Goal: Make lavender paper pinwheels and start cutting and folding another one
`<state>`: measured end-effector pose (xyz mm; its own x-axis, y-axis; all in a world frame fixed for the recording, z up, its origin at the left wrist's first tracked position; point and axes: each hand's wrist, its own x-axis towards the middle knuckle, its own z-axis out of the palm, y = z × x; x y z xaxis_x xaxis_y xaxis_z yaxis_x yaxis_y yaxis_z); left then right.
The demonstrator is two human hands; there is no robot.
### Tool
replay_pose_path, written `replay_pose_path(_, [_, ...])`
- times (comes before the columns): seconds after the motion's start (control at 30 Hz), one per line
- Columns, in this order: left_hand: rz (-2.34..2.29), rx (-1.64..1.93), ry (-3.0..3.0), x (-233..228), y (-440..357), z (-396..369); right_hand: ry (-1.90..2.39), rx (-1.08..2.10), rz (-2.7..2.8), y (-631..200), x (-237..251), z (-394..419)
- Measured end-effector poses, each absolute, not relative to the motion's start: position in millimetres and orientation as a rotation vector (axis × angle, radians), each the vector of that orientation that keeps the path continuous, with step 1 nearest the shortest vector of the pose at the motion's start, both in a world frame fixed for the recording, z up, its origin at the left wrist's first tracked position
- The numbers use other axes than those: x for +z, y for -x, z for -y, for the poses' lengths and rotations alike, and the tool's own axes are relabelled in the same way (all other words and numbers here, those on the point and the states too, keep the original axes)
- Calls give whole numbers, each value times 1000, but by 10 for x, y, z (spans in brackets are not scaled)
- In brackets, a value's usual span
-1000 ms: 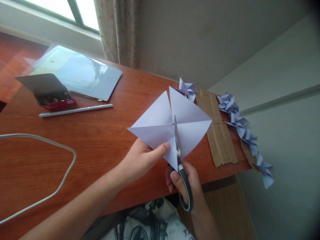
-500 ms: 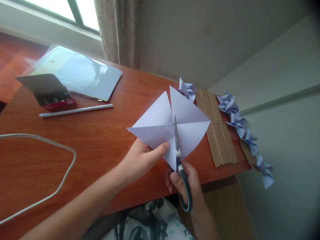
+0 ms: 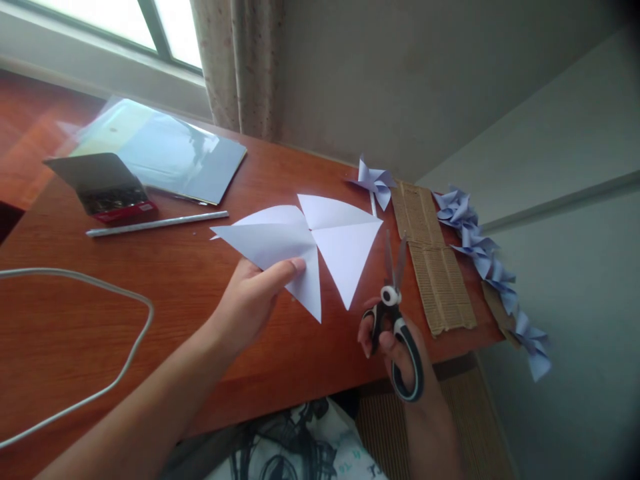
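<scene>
My left hand pinches a pale lilac paper square by one corner flap, low over the red-brown wooden table. The square is slit along its diagonals into triangular flaps joined at the middle. To the right of the paper, my right hand grips black-and-white scissors. Their blades point away from me, slightly apart and clear of the paper.
A finished paper pinwheel lies behind the square. Corrugated cardboard strips and a row of pinwheels sit at the table's right edge. A red box, a white stick, plastic-wrapped paper sheets and a white cable lie to the left.
The scissors have come out of the cut and moved right, away from the paper. My left hand has lowered the paper and shifted it left, so the flaps now hang apart.
</scene>
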<state>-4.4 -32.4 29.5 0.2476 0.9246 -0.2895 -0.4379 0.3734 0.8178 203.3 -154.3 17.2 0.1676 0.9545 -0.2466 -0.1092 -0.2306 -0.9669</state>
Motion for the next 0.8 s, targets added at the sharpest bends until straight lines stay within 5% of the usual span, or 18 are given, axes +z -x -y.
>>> replay_pose_path(0.37, [-552,439,-895,299,150,335,1360,1224,588,-2384,253,1215])
replay_pose_path(0.8, [-678,708,-650,317,-26,281,1341,814,500,-2044,232,1087])
